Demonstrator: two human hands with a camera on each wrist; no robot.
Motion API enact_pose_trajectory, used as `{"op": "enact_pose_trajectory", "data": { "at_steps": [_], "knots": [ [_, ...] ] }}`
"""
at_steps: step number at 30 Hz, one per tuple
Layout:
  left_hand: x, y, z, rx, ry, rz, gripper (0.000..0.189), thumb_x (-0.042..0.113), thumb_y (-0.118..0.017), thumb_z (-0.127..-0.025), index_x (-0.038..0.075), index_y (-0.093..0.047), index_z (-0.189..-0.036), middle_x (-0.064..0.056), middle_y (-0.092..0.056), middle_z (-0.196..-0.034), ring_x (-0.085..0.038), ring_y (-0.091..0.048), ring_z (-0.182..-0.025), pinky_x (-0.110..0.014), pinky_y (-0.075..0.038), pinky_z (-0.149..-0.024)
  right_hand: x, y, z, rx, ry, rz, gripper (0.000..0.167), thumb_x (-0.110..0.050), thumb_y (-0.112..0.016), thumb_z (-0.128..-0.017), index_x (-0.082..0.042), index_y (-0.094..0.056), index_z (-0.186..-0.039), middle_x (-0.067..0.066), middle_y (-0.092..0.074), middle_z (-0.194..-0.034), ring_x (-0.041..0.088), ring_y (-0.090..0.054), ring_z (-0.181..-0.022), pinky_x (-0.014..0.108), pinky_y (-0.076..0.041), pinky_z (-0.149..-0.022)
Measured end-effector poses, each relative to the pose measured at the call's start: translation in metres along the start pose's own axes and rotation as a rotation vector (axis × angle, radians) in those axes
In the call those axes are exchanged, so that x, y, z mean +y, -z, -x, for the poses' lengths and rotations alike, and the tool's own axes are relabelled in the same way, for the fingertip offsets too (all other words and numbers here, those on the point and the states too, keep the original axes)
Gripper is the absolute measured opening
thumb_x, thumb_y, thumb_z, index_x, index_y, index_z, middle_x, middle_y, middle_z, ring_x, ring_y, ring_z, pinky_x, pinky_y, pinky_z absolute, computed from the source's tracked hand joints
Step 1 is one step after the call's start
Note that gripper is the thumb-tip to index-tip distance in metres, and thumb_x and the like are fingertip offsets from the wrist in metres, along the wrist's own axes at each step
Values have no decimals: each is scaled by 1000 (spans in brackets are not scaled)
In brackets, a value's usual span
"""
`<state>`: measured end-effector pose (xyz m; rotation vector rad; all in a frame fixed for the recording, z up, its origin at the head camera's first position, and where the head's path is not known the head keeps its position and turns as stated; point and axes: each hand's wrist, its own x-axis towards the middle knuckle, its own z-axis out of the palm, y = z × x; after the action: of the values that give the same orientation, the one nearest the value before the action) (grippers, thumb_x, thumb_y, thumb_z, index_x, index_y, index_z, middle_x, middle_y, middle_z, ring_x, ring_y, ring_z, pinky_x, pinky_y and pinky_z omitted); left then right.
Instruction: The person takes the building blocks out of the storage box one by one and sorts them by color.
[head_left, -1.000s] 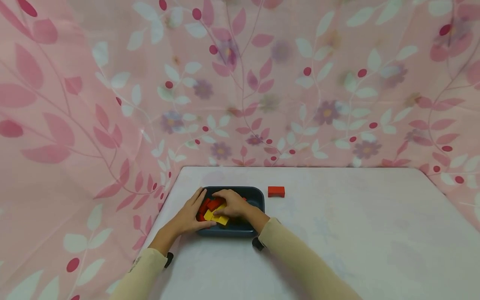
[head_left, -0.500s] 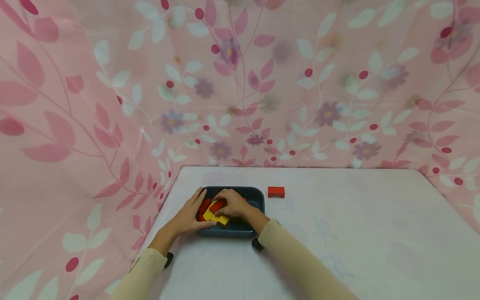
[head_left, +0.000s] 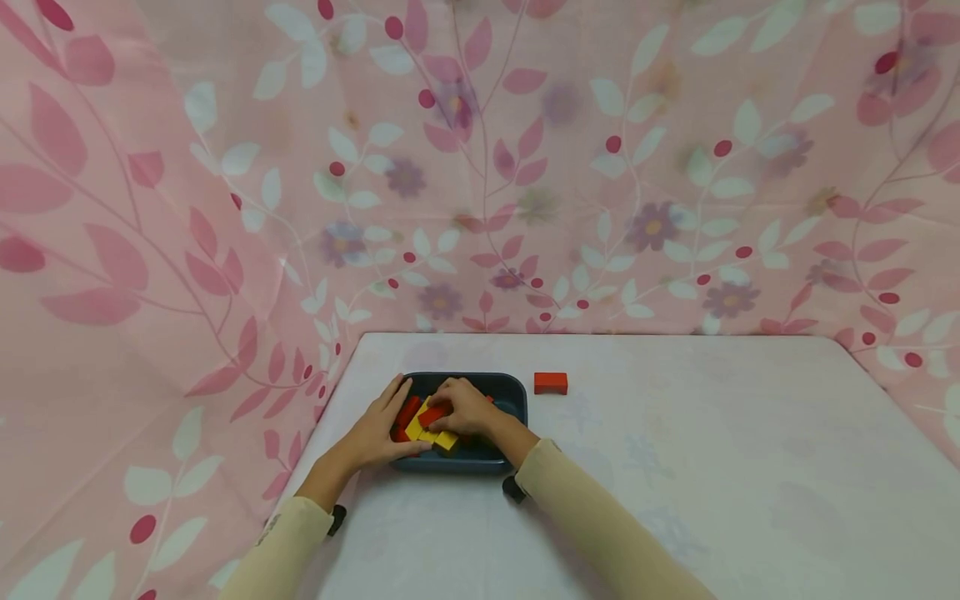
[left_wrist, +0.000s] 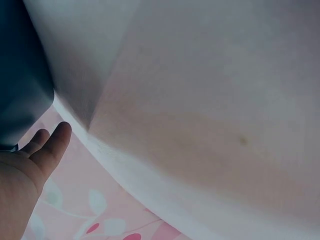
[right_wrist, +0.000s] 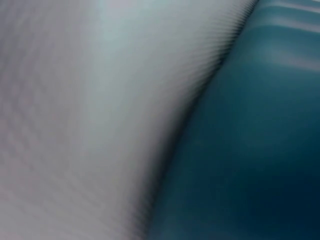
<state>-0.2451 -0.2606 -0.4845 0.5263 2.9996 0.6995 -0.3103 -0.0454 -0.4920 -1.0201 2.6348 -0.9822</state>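
A dark blue tray with rounded corners holds several red and yellow blocks. My left hand lies along the tray's left side, its fingers stretched towards the far rim and the thumb reaching over the near left part. In the left wrist view, the outstretched fingers show beside the tray's outer wall. Inside the tray, my right hand pinches a red block right over the yellow blocks. Only the tray's wall and tabletop fill the right wrist view, with no hand visible.
A single red block with a notched underside stands on the white table, just right of the tray's far corner. Pink floral cloth hangs behind the table and along its left side.
The right hand has taken hold of a red block and brought it over the yellow blocks, where its fingers were before. The left hand and the tray keep their places.
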Motion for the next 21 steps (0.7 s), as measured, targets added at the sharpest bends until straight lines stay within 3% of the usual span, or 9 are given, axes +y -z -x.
{"op": "enact_pose_trajectory", "data": {
  "at_steps": [21],
  "knots": [
    [0,-1,0,16,-9,-4,110,66,-69,-78,15,-16,-160,-10,-10,-167,-43,-29,-146,-65,-35,-110,3,-1,-3,-26,-51,50,37,-30,-76,-87,-18,-70,-122,-1,-63,-124,15,-56,-109,29,-50,-94]
  ]
}}
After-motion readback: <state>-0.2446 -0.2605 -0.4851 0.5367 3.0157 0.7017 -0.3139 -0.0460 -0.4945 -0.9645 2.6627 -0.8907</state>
